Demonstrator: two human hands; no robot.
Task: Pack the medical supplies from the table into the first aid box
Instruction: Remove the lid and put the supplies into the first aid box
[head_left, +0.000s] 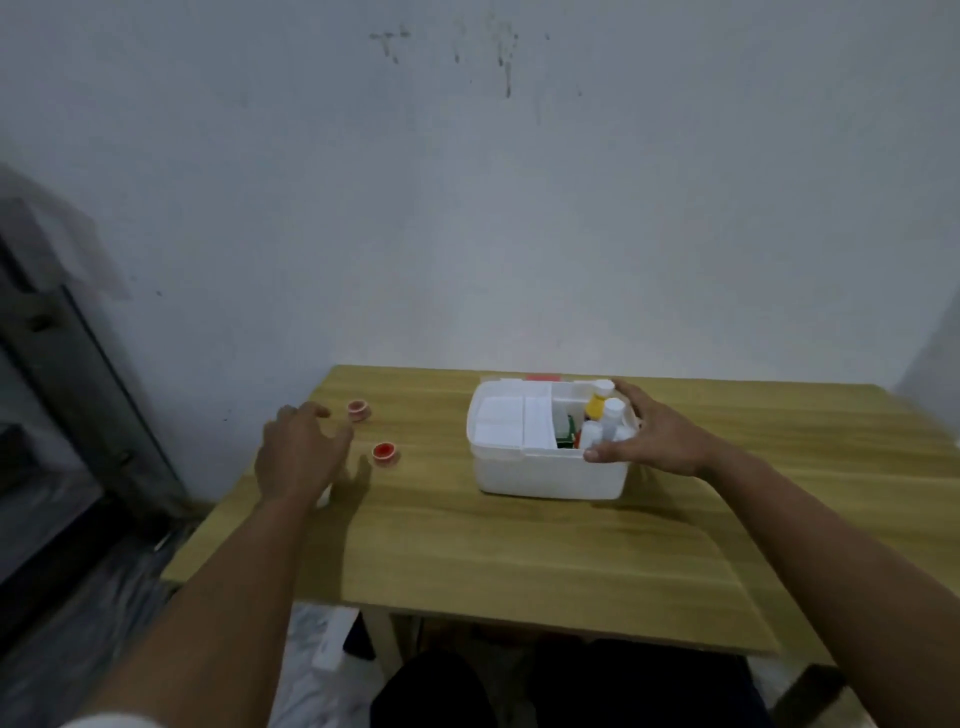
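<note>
Head view: both hands were out over a wooden tabletop (519, 545) with an open white first aid box (545, 470) on it.

Blur softened everything, and no writing could be read on the box or its contents. The right hand (654, 436) covered the box's right end, fingers spread and curled over a cluster of white bottles (605, 421) standing inside, thumb at the near rim; whether it gripped a bottle could not be told. A yellow item (594, 404) and something green (565, 435) showed only in part among the bottles. A white tray (506, 421) filled the box's left half. The left hand (298, 452) hovered open, fingers loose, holding nothing, near two small red-centred round items (385, 453) lying left of the box, too blurred to identify. Something red (543, 378) peeked from behind the box's far rim.
</note>
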